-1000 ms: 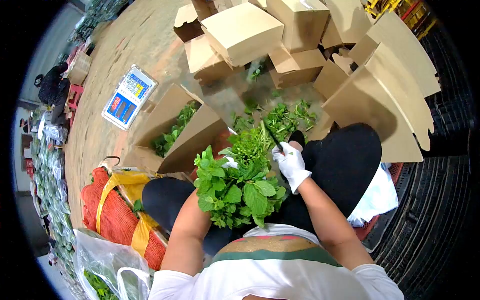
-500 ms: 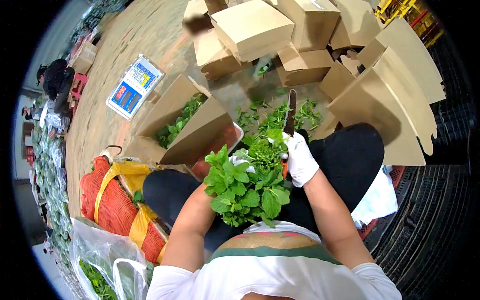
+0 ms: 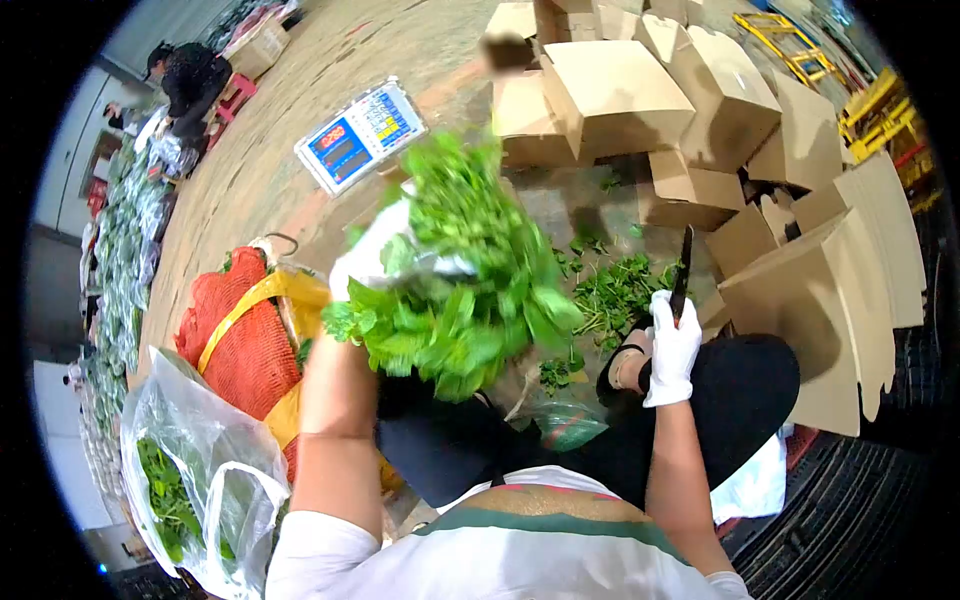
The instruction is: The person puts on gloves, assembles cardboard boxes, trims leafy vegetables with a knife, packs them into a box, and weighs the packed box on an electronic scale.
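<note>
Floor [image 3: 235, 170], boxes [image 3: 625, 95] beyond; left hand [image 3: 375, 245], clamped on herbs [image 3: 465, 310], has swung toward the scale [image 3: 362, 137] — well apart from right hand [image 3: 672, 345]; knife [image 3: 684, 268] gripped there, clear of herbs — seemingly idle.

Single view: head cam, very wide fisheye, looking from your head forward and steeply down. Black rounded border eats the corners. Nearest the lens: your white short-sleeved shirt with a green band [image 3: 540, 562], bottom edge. Your white-gloved left hand [image 3: 378, 245] and white-gloved right hand [image 3: 674, 352] sit mid-frame, close in. Farther out: blue-and-white digital scale [image 3: 362, 135], tan cardboard boxes [image 3: 622, 95] up top. Pale grey wall [image 3: 68, 168] far back at left, leaning.
</note>
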Motion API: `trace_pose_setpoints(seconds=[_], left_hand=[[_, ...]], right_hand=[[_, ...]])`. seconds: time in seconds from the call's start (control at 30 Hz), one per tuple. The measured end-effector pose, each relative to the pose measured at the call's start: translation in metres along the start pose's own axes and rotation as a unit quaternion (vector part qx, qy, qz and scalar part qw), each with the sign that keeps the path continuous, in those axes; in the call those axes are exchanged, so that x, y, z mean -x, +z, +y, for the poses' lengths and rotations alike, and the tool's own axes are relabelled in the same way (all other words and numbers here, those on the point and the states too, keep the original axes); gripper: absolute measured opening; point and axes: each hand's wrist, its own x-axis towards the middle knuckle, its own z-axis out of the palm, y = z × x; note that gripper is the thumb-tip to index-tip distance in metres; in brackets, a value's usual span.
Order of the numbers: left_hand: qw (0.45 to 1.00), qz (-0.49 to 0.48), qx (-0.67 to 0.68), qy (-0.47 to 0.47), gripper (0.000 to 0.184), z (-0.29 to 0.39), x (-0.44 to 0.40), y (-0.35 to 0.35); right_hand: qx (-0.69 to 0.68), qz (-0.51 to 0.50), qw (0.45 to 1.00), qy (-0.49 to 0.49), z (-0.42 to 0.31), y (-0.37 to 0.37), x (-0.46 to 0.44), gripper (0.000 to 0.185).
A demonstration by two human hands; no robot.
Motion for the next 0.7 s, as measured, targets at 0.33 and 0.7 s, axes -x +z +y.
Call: trace_pose_setpoints(seconds=[0.33,0.7], left_hand=[[0.385,0.179,-0.905,0.032,0.036,-0.035,-0.054,-0.096],[0.403,0.031,-0.905,-0.132,0.069,-0.021,-0.060,-0.073]], right_hand=[[0.077,-0.045,0.995,-0.052,-0.003,0.019,0.008,0.008],[-0.002,-0.081,0.994,0.080,-0.007,0.033,0.001,0.007]])
